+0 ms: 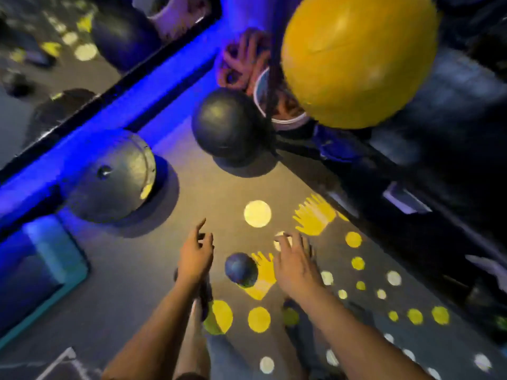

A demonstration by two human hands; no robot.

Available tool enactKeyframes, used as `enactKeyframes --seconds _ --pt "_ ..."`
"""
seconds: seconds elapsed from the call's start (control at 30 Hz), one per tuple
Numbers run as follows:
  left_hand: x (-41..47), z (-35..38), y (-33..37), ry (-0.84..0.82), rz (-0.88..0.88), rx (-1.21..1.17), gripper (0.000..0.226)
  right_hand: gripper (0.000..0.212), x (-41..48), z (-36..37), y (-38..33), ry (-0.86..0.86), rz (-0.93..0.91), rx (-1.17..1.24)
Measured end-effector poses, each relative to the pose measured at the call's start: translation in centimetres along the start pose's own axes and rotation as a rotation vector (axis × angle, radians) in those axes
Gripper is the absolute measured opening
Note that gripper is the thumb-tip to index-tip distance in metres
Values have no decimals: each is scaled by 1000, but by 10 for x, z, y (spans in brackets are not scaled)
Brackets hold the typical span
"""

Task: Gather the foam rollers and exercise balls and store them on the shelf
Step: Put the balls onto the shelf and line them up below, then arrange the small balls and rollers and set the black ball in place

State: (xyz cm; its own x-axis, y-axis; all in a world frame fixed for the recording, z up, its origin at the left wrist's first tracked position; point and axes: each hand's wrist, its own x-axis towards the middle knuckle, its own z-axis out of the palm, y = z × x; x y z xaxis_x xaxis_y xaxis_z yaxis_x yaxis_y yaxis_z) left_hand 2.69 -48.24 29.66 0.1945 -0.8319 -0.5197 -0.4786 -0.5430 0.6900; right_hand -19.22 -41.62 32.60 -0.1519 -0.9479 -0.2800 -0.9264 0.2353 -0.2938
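Both hands reach down over the floor (131,270), which is grey with yellow and white dots. The left hand (195,255) is at 6 o'clock, its fingers (199,227) spread open and holding nothing. The right hand (295,260) is just to the right of it, palm down, and its fingers (285,241) are also open and empty.

A small ball (241,269), dark blue, lies on the floor between the two hands, a little below the fingertips. It is near both hands, but neither touches it.

Farther up, at 12 o'clock, a black ball (226,123) rests on the floor near a white bucket (288,123). At 9 o'clock a bigger dark ball (109,176) sits against a wall strip lit in blue (82,149). At 1 o'clock a big yellow ball (359,58) is beside dark shelves (439,149); I cannot tell if it rests on them. A teal mat (41,275) lies at 8 o'clock. The frame is blurred.
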Motion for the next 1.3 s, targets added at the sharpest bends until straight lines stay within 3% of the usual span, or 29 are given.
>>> enactKeyframes --seconds 0.13,0.27,0.47,0.7,0.87,1.03,1.13,1.2,1.27,1.3 --pt "89 -87 -31 -60 -14 30 41 30 100 60 -106 -100 54 24" --pt "170 -168 -40 -119 5 41 44 45 185 102 -192 -323 40 -15" --pt "261 -221 3 -136 36 -16 36 49 298 88 -262 -318 128 89" --pt "321 -180 10 -152 -58 -201 33 58 393 90 -237 -261 194 70" --pt "342 -146 -10 -168 -154 -277 32 66 505 108 -216 -78 70 -79" --pt "377 -97 -26 -86 -242 -384 32 90 605 145 -192 -187 -27 -324" --pt "397 -57 -25 -54 -314 -422 30 96 581 164 -175 -68 -162 -404" --pt "402 -37 -15 -37 -365 -435 26 96 539 174 -167 -97 -208 -378" --pt "404 -26 -5 -21 -414 -406 25 81 484 179 -164 -166 -282 -295" --pt "404 -22 -2 -17 -436 -383 29 63 455 180 -162 -192 -373 -229"
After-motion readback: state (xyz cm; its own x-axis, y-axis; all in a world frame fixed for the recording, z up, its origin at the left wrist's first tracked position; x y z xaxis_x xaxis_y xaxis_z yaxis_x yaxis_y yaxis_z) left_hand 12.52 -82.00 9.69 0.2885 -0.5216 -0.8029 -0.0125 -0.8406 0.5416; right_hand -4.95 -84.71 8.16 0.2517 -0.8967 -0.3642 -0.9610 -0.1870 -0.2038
